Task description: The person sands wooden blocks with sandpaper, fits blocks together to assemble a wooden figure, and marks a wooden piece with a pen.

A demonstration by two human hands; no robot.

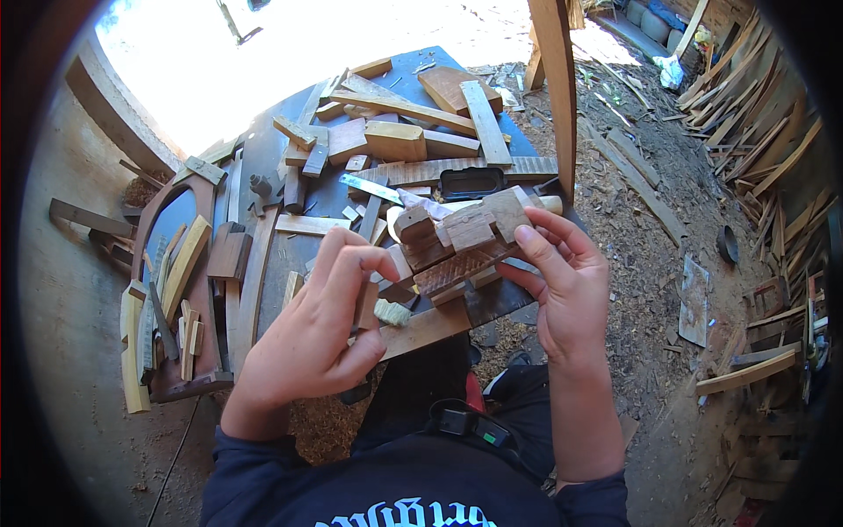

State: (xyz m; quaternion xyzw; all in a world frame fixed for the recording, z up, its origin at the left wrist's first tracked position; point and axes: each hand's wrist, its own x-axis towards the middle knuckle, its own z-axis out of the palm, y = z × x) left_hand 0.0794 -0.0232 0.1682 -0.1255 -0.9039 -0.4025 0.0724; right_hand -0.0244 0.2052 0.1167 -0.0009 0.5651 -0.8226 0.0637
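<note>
Above the near edge of the work table, my right hand (562,277) grips a small assembly of brown wooden blocks (468,230), thumb on top and fingers around its right end. A rounded block stands up at its left end, and its lower side has rough saw marks. My left hand (307,321) is closed, with a small brown wood block (366,307) between thumb and fingers. Its index fingertip is close to the left end of the assembly; whether they touch I cannot tell. A brush with pale bristles (392,313) lies just beyond the left thumb.
Wood offcuts (395,140) are heaped over the blue-topped table, along with a black tray (472,183) and a metal ruler (371,187). On the left, a brown frame (176,369) holds more strips. A post (555,97) rises at right; wood slats (746,97) line the wall.
</note>
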